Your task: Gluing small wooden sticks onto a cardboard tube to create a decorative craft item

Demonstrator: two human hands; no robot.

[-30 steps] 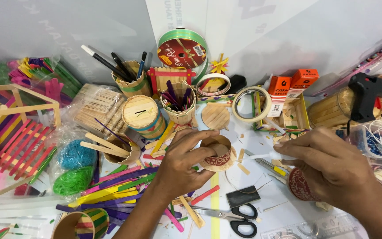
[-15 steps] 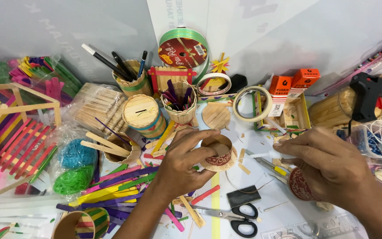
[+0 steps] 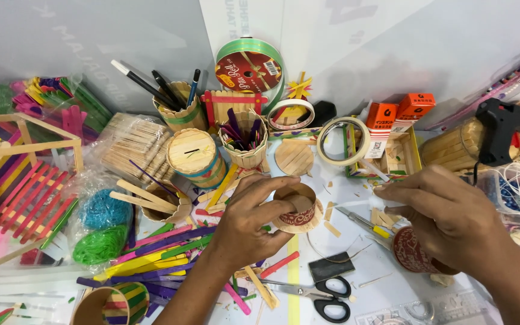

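Small round wooden cup [image 3: 297, 207], open top up, banded with a red patterned strip, standing upright on the white table among stick offcuts. Red patterned bottle [image 3: 412, 251] (a glue container, by its look), tilted, lower right, mostly covered.

Small ring box [image 3: 296, 207]: matt bare wood sticks, red patterned paper band. Scissors [image 3: 317, 296]: shiny metal blades, glossy black plastic handles. Ribbon spool [image 3: 249, 67], 12 o'clock: glossy. Craft sticks [image 3: 151, 253], 8 o'clock: painted wood, matt.
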